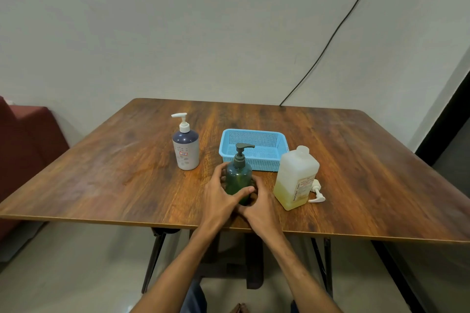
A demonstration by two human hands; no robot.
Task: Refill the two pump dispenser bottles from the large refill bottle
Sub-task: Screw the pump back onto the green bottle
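A dark green pump bottle (238, 175) stands upright near the table's front edge, its grey pump head pointing right. My left hand (220, 195) wraps round its left side, thumb across the front. My right hand (262, 204) curls round its lower right side. To the right stands the large translucent refill bottle (296, 179), about a third full of yellowish liquid, without a cap. A loose white pump (316, 192) lies on the table behind its right side. A grey-and-navy pump bottle (185, 146) with a white pump stands at the left, untouched.
A light blue mesh basket (253, 148) sits just behind the green bottle. The wooden table (114, 173) ends close to my wrists. A black cable runs down the wall at the back right. A dark red seat stands at the far left.
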